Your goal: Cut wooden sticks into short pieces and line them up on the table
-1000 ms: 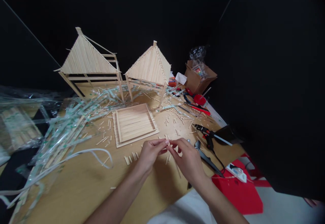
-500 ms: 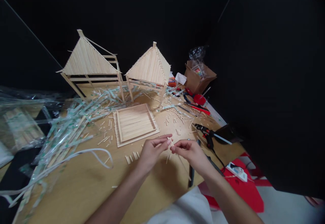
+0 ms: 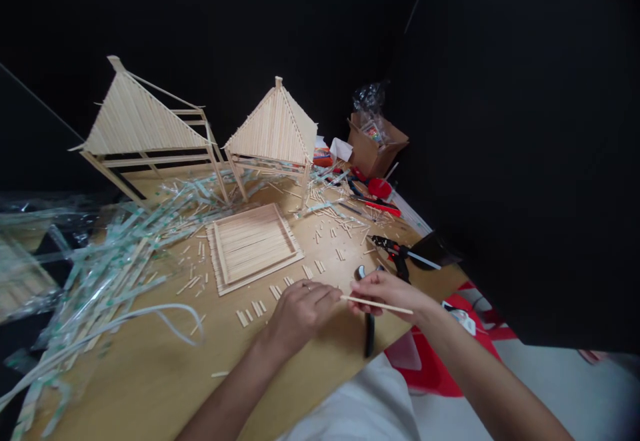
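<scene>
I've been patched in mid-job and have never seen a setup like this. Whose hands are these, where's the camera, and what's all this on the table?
No machine here: you're seeing one person's bare hands. The camera is worn on the head, looking forward and down, so the forearms enter from below.

The right hand holds a thin stick. The left hand is at its near end; whether it grips is hard to tell.

On the table lie short stick pieces and a flat stick panel with a raised rim. Behind stand two stick-built model houses. Plastic wrapping lies left, a glue gun right.
</scene>
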Demonstrator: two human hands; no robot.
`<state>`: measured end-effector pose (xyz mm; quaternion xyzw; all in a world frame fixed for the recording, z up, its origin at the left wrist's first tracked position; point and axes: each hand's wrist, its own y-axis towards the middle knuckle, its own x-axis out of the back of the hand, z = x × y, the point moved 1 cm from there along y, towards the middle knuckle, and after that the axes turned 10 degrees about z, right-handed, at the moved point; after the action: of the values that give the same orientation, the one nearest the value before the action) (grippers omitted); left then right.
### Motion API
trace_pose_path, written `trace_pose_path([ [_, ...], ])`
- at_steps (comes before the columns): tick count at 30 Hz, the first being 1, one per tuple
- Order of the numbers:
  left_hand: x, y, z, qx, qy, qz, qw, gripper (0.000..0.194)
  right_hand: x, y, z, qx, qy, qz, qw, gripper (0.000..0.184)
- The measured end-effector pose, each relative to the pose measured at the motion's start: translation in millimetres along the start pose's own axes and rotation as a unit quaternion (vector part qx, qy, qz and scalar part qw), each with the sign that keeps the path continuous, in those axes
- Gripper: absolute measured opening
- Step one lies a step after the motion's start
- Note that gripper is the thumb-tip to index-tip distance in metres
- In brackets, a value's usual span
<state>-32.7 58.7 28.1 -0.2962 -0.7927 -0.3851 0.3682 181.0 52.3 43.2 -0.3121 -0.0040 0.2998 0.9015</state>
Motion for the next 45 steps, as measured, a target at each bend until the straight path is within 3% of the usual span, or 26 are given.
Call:
trace_pose_path([
  [2, -5.0, -1.0, 2.3, 0.07, -0.085, -0.017, 0.994, 0.023, 7.1, -11.6, -10.4, -0.004, -0.062, -0.125, 0.99, 0.058],
  [4, -9.2, -0.7, 5.2, 0.175, -0.236, -0.016, 0.956, 0.021, 7.3, -22.4, -30.3, -0.026, -0.181, -0.292, 0.939, 0.062],
  [6, -13.3, 0.5, 6.9, 0.279, -0.4, -0.002, 0.873, 0.024, -1.4, -27.8, -56.6, -0.044, -0.365, -0.4, 0.84, 0.065],
  [8, -16.4, 2.2, 7.1, 0.335, -0.527, 0.013, 0.781, 0.028, -13.3, -27.6, -84.1, -0.103, -0.471, -0.465, 0.743, 0.093],
  [9, -17.3, 2.9, 6.8, 0.346, -0.572, 0.018, 0.744, 0.029, -18.5, -26.0, -95.7, -0.133, -0.49, -0.472, 0.721, 0.101],
  [12, -16.4, 4.0, 5.0, 0.357, -0.651, 0.021, 0.67, 0.03, -24.9, -22.5, -113.2, -0.194, -0.496, -0.463, 0.709, 0.101],
  [17, -9.4, 4.2, 1.2, 0.372, -0.692, 0.036, 0.618, 0.031, -8.8, -32.9, -105.8, -0.209, -0.49, -0.436, 0.725, 0.072],
  [19, -7.6, 3.7, 1.1, 0.373, -0.7, 0.047, 0.608, 0.031, -1.4, -41.1, -100.6, -0.171, -0.471, -0.414, 0.76, 0.052],
  [21, -6.7, 3.0, 1.7, 0.366, -0.705, 0.058, 0.605, 0.031, 2.0, -50.0, -92.6, -0.095, -0.443, -0.37, 0.811, 0.036],
  [23, -5.8, 2.3, 1.9, 0.354, -0.701, 0.074, 0.615, 0.031, 0.4, -59.6, -79.9, -0.01, -0.422, -0.319, 0.849, 0.036],
  [26, -2.6, 2.2, -0.6, 0.324, -0.671, 0.107, 0.659, 0.033, -8.6, -72.2, -55.1, 0.074, -0.424, -0.266, 0.862, 0.047],
  [30, 4.3, 3.0, -8.7, 0.27, -0.626, 0.162, 0.714, 0.033, -19.0, -78.0, -29.7, 0.121, -0.466, -0.222, 0.848, 0.049],
  [36, 13.6, 4.5, -20.2, 0.243, -0.59, 0.202, 0.743, 0.026, -16.6, -70.2, -17.3, 0.186, -0.555, -0.219, 0.781, 0.046],
  [41, 14.6, 2.9, -23.2, 0.257, -0.583, 0.211, 0.742, 0.02, -11.3, -63.1, -8.6, 0.22, -0.607, -0.2, 0.737, 0.043],
  [45, 11.8, 1.3, -21.6, 0.249, -0.588, 0.221, 0.737, 0.018, -10.1, -58.7, -4.6, 0.232, -0.612, -0.177, 0.735, 0.04],
])
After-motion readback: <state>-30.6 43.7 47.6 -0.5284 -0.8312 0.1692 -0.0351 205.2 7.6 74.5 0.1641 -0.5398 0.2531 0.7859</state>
